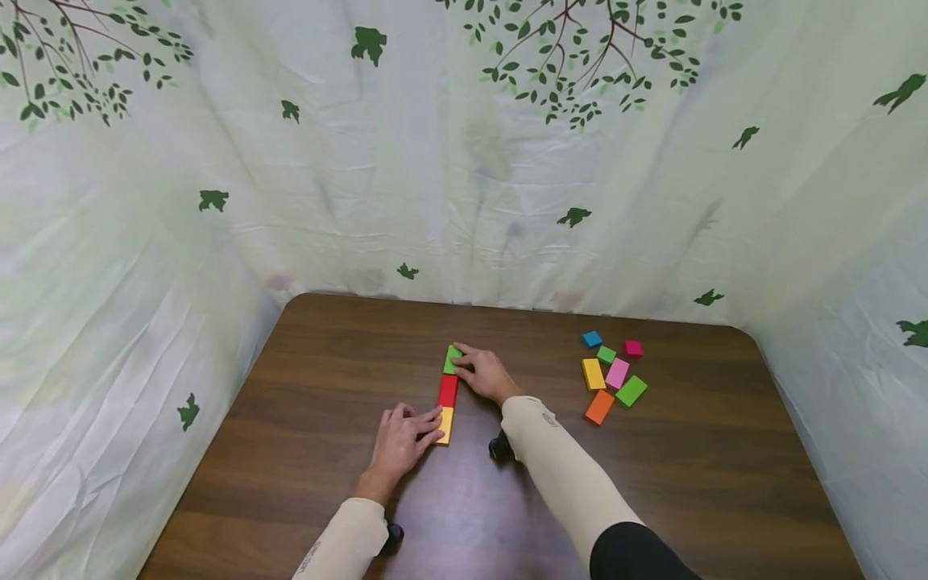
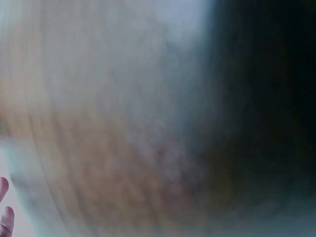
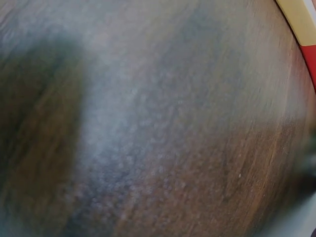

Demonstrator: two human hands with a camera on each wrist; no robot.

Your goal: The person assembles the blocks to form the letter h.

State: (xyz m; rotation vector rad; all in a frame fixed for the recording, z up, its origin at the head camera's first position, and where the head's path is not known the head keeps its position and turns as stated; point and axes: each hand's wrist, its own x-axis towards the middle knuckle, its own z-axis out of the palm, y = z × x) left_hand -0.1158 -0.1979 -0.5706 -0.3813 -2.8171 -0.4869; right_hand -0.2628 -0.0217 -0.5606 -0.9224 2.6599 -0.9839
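Three flat blocks lie end to end in a line at the table's middle: a green block (image 1: 452, 360) farthest, a red block (image 1: 448, 390), and a yellow block (image 1: 445, 424) nearest. My left hand (image 1: 403, 439) lies flat on the table, its straight fingertips touching the yellow block's left side. My right hand (image 1: 484, 372) has its index finger and thumb curled round the green block's right edge. The left wrist view is a blur of table with two fingertips (image 2: 4, 217) at the bottom left. In the right wrist view the yellow block (image 3: 300, 15) and red block (image 3: 311, 61) show at the top right.
Several loose blocks lie in a group at the right: blue (image 1: 592, 339), small green (image 1: 606, 354), magenta (image 1: 634, 348), yellow (image 1: 593, 374), pink (image 1: 617, 373), green (image 1: 631, 391), orange (image 1: 598, 407). A leaf-printed white cloth (image 1: 464, 161) walls the brown table (image 1: 304, 387) on three sides.
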